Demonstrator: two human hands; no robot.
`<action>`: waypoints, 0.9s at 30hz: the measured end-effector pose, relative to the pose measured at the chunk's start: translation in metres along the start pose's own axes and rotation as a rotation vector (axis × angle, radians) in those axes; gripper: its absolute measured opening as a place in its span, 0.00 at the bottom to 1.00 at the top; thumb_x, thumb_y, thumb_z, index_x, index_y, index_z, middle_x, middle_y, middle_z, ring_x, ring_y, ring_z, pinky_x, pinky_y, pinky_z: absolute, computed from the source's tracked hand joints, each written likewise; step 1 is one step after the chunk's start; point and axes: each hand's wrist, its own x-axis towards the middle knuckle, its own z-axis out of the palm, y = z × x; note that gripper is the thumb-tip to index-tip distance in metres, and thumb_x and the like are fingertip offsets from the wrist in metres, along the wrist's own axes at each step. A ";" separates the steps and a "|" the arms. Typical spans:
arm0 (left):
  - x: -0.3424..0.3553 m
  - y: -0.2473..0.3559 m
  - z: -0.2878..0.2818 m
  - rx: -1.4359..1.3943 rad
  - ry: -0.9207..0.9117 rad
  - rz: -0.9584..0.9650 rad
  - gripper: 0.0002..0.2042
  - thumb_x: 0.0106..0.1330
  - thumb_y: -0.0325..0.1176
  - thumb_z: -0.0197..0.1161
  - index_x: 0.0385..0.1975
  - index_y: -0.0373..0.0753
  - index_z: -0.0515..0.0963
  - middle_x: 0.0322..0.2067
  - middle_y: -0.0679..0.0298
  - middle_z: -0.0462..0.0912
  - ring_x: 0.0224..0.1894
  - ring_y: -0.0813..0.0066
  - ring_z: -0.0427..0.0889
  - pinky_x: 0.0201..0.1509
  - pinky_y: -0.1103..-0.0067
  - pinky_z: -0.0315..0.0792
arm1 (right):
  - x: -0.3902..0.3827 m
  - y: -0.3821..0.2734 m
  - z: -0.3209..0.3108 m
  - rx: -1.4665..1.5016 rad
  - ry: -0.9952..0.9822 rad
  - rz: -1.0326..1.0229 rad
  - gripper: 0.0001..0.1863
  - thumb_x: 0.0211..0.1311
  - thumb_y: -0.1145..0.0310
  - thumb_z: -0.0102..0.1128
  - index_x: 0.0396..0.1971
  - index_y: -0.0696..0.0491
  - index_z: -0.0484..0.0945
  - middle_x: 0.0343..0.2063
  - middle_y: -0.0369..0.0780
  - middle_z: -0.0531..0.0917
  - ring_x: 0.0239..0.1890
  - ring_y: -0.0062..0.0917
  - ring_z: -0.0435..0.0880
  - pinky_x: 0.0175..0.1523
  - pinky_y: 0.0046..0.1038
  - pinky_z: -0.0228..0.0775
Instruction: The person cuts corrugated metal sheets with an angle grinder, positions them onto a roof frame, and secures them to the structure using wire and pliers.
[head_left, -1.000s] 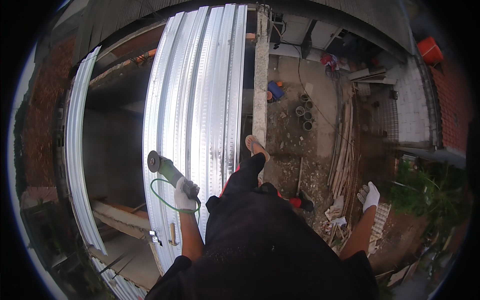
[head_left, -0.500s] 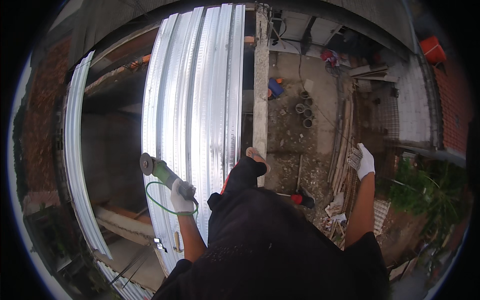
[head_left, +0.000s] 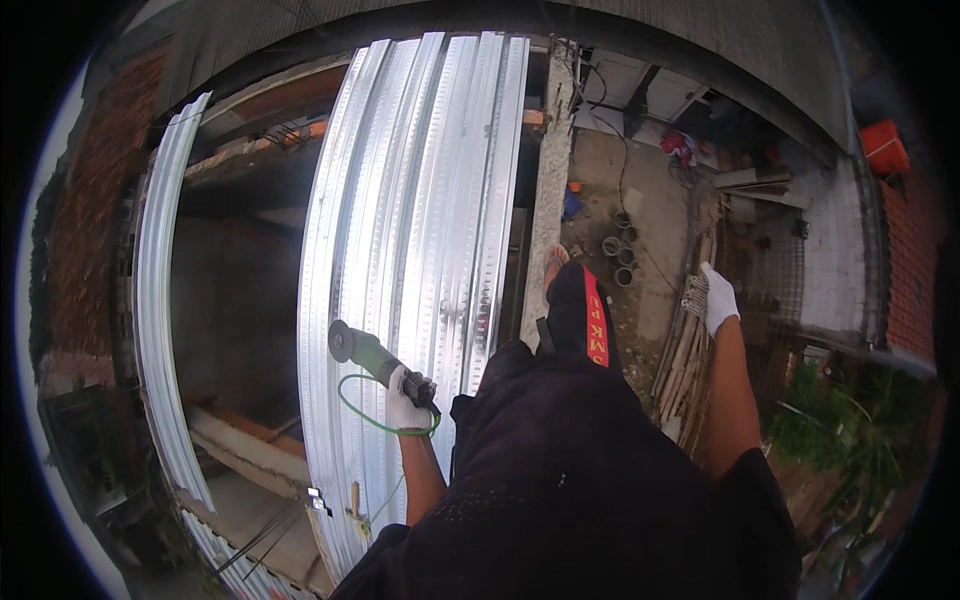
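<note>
Silvery metal first, far left: a narrow ribbed strip (head_left: 160, 300) bends along a dark opening, and next comes the broad ribbed sheet (head_left: 420, 200). Over it, look, the green angle grinder (head_left: 375, 360), disc end up and left, its green cord (head_left: 355, 413) looping below! White-gloved left hand (head_left: 405, 402) has it, fingers wrapped around the body. On to the concrete beam (head_left: 551, 170), a sandalled foot (head_left: 556, 262) on it, then long boards (head_left: 680, 368) beyond. Further right, the gloved right hand (head_left: 720, 303) is held out over the yard; whether its fingers grip anything, I can't tell.
</note>
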 end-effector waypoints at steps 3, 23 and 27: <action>0.029 0.002 0.024 -0.023 0.030 -0.030 0.09 0.69 0.38 0.69 0.35 0.44 0.77 0.26 0.63 0.80 0.26 0.65 0.81 0.31 0.70 0.76 | 0.078 -0.003 0.040 -0.232 -0.042 -0.151 0.20 0.76 0.49 0.59 0.51 0.50 0.83 0.46 0.39 0.86 0.41 0.29 0.85 0.41 0.37 0.82; 0.095 0.020 0.288 0.106 0.426 -0.023 0.12 0.67 0.37 0.68 0.40 0.36 0.76 0.29 0.57 0.82 0.28 0.61 0.86 0.32 0.64 0.84 | 0.428 -0.064 0.333 -0.340 -0.119 0.440 0.11 0.82 0.53 0.49 0.45 0.44 0.72 0.19 0.36 0.73 0.14 0.26 0.71 0.19 0.33 0.67; 0.120 0.030 0.307 0.010 0.409 -0.035 0.11 0.68 0.38 0.68 0.40 0.37 0.77 0.29 0.59 0.82 0.29 0.63 0.85 0.32 0.66 0.82 | 0.422 -0.080 0.338 -0.486 -0.094 0.449 0.12 0.84 0.54 0.43 0.54 0.43 0.70 0.19 0.36 0.75 0.14 0.26 0.72 0.17 0.33 0.65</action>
